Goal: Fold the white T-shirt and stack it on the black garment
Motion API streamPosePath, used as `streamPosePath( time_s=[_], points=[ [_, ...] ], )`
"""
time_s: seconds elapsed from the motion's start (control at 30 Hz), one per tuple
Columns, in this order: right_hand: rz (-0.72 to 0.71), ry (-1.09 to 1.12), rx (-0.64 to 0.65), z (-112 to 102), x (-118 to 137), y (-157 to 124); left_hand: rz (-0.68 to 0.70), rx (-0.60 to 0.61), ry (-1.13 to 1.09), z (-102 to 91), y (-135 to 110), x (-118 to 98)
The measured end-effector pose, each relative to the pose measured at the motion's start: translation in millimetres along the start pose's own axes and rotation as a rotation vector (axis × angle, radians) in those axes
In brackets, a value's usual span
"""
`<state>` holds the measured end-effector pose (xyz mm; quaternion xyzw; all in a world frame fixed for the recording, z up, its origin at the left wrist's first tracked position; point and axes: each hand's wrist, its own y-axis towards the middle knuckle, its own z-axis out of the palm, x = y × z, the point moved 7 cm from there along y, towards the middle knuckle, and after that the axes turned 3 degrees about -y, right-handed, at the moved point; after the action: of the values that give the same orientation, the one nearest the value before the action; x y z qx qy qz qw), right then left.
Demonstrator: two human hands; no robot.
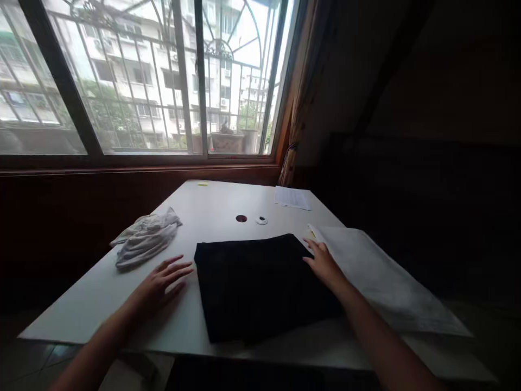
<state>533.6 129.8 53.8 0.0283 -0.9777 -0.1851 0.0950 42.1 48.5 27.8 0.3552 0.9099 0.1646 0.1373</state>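
Your left hand [165, 279] is spread over bare surface, fingertips pointing at the left edge of the black cloth [260, 288], just beside it and pinching nothing. Your right hand [324, 264] is at the cloth's upper right corner with thumb and forefinger parted, so that grip is loose too; the cloth is so dark that you cannot fairly say whether the thumb presses on it or only hangs above.

The black cloth lies flat on the bench [211, 212] in the lower middle of the frame, its far edge nearly level, its right side passing under your right forearm. To handle it well, set both palms down flat and draw gently outward from the middle; a pinch at one corner would likely pull the edges out of line. Match left pressure to right, and judge by the edges, since creases hardly show in black.

Further out, the pale sheet [378, 266] at the right of the frame runs close along the cloth, so lift that forearm clear rather than drag it. The white ring [257, 220] and the round opening [241, 218] sit just above the far edge, so stop short of them. The crumpled grey cloth [152, 236] at the left is well apart and needs no care
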Motion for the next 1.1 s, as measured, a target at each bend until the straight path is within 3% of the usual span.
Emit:
streamPosePath(
  time_s=[0.13,0.37,0.5,0.7,0.83,0.97,1.1],
  points=[
    [-0.085,-0.013,-0.010,-4,28,-20,0.000,-0.059,-0.012,-2.3,-2,7],
    [-0.558,0.038,0.208,5,160,-108,-0.040,-0.135,-0.130,-10.0,6,11],
    [-0.633,0.089,0.234,9,200,-132,-0.020,-0.117,-0.165,-10.1,34,-1],
    [-0.640,0.119,0.238,13,210,-141,-0.008,-0.097,-0.198,2.5,97,-17],
    [-0.680,0.218,0.285,-3,204,-150,-0.141,-0.008,-0.243,22.8,136,-12],
    [-0.637,0.315,0.251,-24,184,-159,-0.240,0.068,-0.287,37.6,159,-6],
    [-0.621,0.283,0.143,-30,171,-165,-0.332,0.177,-0.356,48.9,169,2]
  ],
)
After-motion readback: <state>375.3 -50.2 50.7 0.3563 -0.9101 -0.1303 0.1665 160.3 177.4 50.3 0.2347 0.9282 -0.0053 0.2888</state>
